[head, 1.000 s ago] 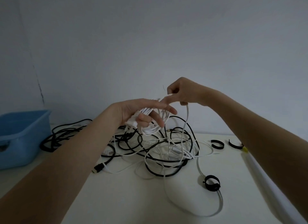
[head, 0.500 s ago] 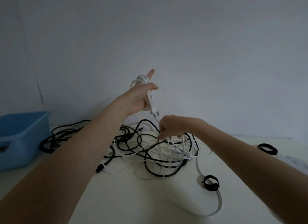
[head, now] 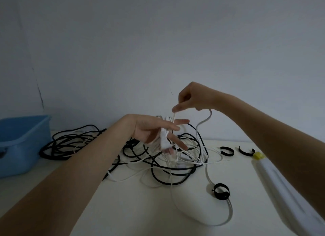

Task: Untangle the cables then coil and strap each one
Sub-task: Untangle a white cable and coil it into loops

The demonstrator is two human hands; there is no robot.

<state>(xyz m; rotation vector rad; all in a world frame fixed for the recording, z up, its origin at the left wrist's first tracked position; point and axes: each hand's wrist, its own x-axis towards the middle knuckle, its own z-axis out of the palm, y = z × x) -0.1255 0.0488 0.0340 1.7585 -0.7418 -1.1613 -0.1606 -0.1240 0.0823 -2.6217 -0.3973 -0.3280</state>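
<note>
My left hand [head: 154, 132] is held palm-up above the table, fingers spread and nearly straight. A small coil of white cable [head: 164, 139] is looped round those fingers. Just above it, my right hand [head: 191, 98] pinches the free run of the same white cable [head: 209, 116], which drops to the table and sweeps round in a wide loop [head: 228, 216]. Below both hands lies a tangle of black and white cables [head: 168, 169]. A black strap ring [head: 220, 193] sits on the loop of white cable.
A bunch of black cable [head: 70, 142] spreads toward a blue plastic bin [head: 22, 144] at the left edge. Two open black straps [head: 226, 151] [head: 246, 151] lie at the back right. A long white object with a yellow tip [head: 281, 188] lies under my right forearm.
My left hand has come down from its raised position with the coil. My right hand has risen from the tangle to just above the left hand, drawing white cable up.
</note>
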